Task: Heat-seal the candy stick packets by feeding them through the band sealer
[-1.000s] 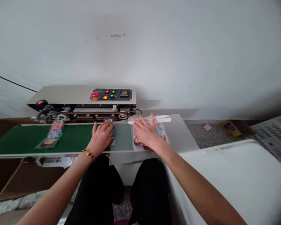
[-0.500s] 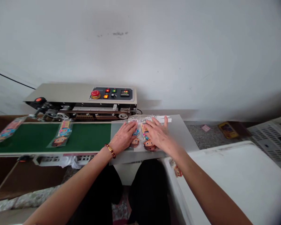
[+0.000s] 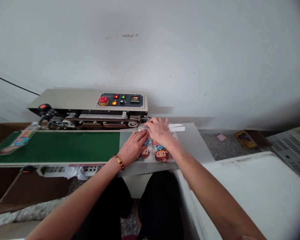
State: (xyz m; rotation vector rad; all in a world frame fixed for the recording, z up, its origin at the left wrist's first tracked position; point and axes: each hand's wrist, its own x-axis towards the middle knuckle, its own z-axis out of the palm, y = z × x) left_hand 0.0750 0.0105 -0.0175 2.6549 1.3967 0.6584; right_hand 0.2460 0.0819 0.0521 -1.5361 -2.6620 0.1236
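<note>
My left hand [image 3: 134, 145] lies flat, fingers outstretched, on a clear plastic packet [image 3: 145, 153] with a printed cartoon face. Across that packet's top edge, my right hand [image 3: 160, 131] reaches with bent fingers, thumb and forefinger closed on the clear film. Its other fingers are raised. Beneath my right wrist is a second cartoon packet [image 3: 161, 155], partly covered. Both packets rest on a translucent grey sheet [image 3: 190, 146], beside white strips [image 3: 177, 128]. One more packet [image 3: 21, 140] lies at the far left of the green conveyor belt [image 3: 77, 146].
A band sealing machine [image 3: 72, 98] with a lit control panel [image 3: 120, 100] stands behind the belt against the wall. To the right is a white surface [image 3: 250, 180]. A cardboard box [image 3: 35, 193] sits below left, and a grey slatted crate [image 3: 290, 153] far right.
My right hand has shifted left and up from the second packet to the first one's top edge. The belt packet has travelled left; the one ahead of it is gone from the belt.
</note>
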